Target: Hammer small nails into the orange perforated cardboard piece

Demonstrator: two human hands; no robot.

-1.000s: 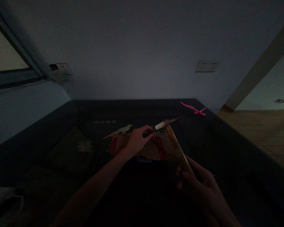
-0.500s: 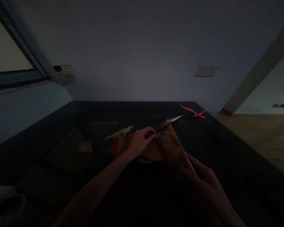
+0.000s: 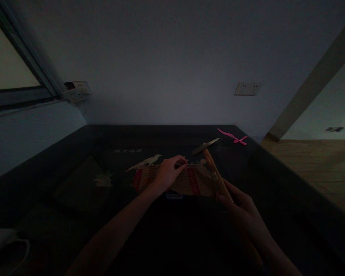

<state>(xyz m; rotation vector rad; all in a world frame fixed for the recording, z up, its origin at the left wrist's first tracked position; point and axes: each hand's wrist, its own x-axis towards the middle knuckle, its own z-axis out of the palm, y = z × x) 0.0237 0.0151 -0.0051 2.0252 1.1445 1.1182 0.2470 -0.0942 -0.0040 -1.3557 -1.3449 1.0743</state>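
Left hand (image 3: 170, 172), one: reaching forward from the lower left, forearm slanting up and to the right, wrist low over a tan, dotted piece with red bands (image 3: 182, 186); back of the hand uppermost, thumb and index finger curved towards each other with a small dark gap between, tips drawn close together near the far edge of the piece; whether anything sits between these fingers is too dark to tell. Right hand (image 3: 244, 210), one: entering from the lower right, forearm slanting up and to the left, fingers wrapped around the lower part of a hammer's handle, thumb lying along the near side. Hammer (image 3: 213, 165), one: wooden handle leaning up and to the left from the grip, metal head (image 3: 204, 147) at its far end, to the right of the left hand's fingertips and apart from them. Tan piece: on the dark tabletop (image 3: 161, 135), under the left hand, its right end near the hammer's handle. Pale bird figure (image 3: 145, 162), one: just beyond the piece's left part. Pink strip (image 3: 239, 140), one: knotted or crossed, near the tabletop's far right corner, beyond the hammer and apart from it. Double wall socket (image 3: 246, 89), one: above, on the wall.
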